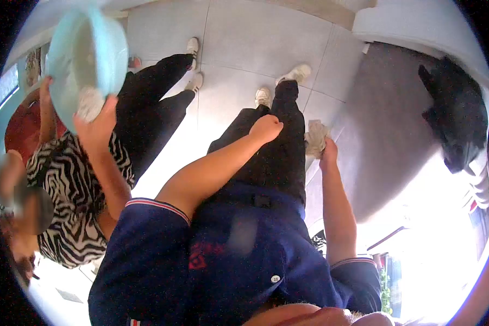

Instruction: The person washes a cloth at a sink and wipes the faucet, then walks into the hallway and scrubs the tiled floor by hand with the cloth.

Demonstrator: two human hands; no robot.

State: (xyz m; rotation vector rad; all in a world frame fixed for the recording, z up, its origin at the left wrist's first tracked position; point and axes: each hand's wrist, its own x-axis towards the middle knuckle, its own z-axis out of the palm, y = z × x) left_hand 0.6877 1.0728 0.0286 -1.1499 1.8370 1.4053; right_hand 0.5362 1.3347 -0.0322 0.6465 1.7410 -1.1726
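My left hand (266, 129) is curled into a fist in front of my dark trousers, and nothing shows in it. A crumpled, pale grey-beige cloth (315, 138) is gripped in my right hand (329, 151), held out beside my right thigh. Its loose folds stick out past my fingers. To my left, another person in a zebra-print top (70, 198) holds up a light blue plastic basin (114, 51) with both hands. A white cloth (90, 104) is bunched in that person's nearer hand, against the basin.
Large grey tiles (244, 38) cover the floor under both people's feet. On the right, a black item (456, 117), perhaps a bag or garment, lies on or over a grey surface (383, 119). Bright light washes out the lower right. A red round object (22, 127) is behind the other person.
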